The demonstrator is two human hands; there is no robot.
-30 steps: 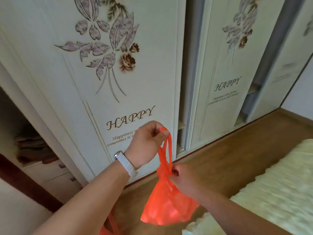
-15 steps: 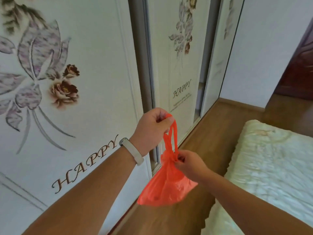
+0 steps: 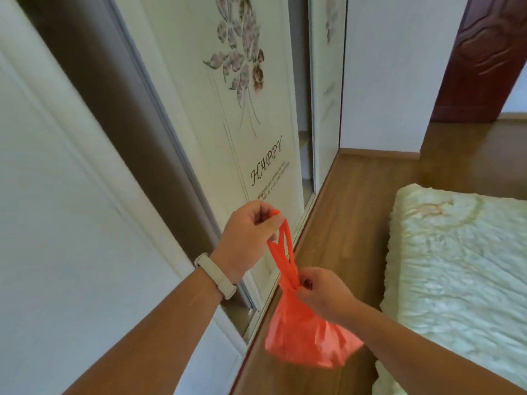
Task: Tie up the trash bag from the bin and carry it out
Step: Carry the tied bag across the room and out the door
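Bright, even daylight, soft shadows only. Slight motion blur overall, strongest on the orange bag bottom. Wide-angle bending at edges; wardrobe doors lean. No harsh glare.

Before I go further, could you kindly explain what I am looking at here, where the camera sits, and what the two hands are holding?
There is no machine: a person wears one wide-angle camera on the head, looking forward and down, so both arms reach in from below. The left hand, with a pale wristband, lifts the handle loops of an orange trash bag. The right hand pinches the bag's gathered neck, each grip closed on plastic. The bag hangs in the air above a wooden floor, between a flower-printed wardrobe door and a pale bed. A dark red door stands open ahead.
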